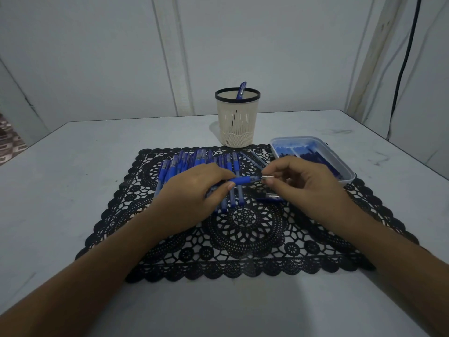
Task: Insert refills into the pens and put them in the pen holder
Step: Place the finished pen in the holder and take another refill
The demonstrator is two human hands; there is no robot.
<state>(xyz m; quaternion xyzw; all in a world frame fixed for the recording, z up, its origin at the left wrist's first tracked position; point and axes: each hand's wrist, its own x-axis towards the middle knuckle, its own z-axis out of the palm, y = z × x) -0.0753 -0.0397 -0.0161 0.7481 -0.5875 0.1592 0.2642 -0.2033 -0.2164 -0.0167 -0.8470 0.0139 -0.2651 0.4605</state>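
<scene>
Head view, items listed from the hands outward; places given against the black lace mat (243,239).

1. Left hand (194,190): over the mat's middle, fingers curled round the barrel of a blue pen (243,180), which lies level, pointing right.
2. Right hand (298,183): over the mat's right half, thumb and forefinger pinching the same pen by its metal tip; other fingers loosely bent.
3. Loose blue-and-clear pen part (269,197): lying on the mat, under the right hand.
4. Row of pens (201,161): blue, side by side on the mat's far half, partly hidden by the left hand.
5. Refills (252,160): a few thin sticks on the mat's far right part, just right of the row.
6. Tray (349,178): clear plastic, overlapping the mat's far right corner; blue contents, too blurred to tell.
7. Pen holder (237,127): cream mesh cup, black rim, upright just beyond the mat's far edge, touching it.
8. Single pen (241,90): blue, leaning inside the holder.
9. Counter (73,166): pale, under the mat.
10. Cable (403,64): black, hanging on the wall beyond the mat's right side.
</scene>
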